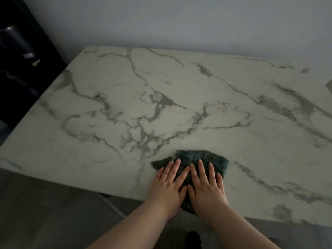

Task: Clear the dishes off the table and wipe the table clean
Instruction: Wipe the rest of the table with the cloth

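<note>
A dark green cloth lies crumpled on the white marble-patterned table, close to the near edge. My left hand presses flat on the cloth's left part with its fingers straight and spread. My right hand lies beside it, also flat on the cloth, fingers straight. The two thumbs nearly touch. No dishes are in view on the table.
A pale wall runs along the table's far edge. Dark furniture stands at the left past the table's corner. Grey floor shows below the near edge, with a dark shoe at the bottom.
</note>
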{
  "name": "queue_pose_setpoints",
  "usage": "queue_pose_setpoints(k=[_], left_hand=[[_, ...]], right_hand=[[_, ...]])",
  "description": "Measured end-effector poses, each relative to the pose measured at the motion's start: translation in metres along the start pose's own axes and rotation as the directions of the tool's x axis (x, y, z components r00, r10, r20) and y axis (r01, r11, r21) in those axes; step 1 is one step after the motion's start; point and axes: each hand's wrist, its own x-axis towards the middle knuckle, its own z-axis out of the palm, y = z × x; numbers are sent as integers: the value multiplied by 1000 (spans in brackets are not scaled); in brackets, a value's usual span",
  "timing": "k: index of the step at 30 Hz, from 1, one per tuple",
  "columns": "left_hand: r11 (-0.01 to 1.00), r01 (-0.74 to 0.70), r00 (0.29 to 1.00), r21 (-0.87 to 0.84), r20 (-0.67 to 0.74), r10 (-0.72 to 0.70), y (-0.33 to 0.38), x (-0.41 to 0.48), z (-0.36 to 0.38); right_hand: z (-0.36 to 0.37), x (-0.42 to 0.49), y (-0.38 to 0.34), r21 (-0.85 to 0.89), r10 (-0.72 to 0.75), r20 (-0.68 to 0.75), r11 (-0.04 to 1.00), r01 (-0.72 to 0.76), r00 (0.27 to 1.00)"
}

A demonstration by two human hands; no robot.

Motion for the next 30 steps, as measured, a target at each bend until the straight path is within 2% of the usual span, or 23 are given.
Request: queue_pose_setpoints(k=[4, 9, 13, 21, 25, 30], left_hand=[[997, 71, 996, -34, 55, -69, -20, 4, -11], [959, 265, 960, -99, -71, -272, -70, -14, -19], [910, 407, 898, -75, -151, -414, -125, -36, -20], [835, 542, 821, -97, -150, -551, -223, -70, -30], [801, 589, 787, -110, -149, -599, -280, -87, -39], [722, 678, 712, -137, -119, -692, -372, -117, -52]], right_hand=[[-4, 19, -19, -55, -74, 1, 996, 74, 997], [-16, 54, -71, -80, -276, -10, 958, 275, 961], [-21, 81, -136, -75, -500, 82, 859, 506, 862], [-26, 109, -248, -119, -628, 108, 762, 637, 771], [-28, 123, -313, -135, -650, 132, 736, 663, 748], [-28, 141, -417, -139, -711, 125, 678, 722, 692]])
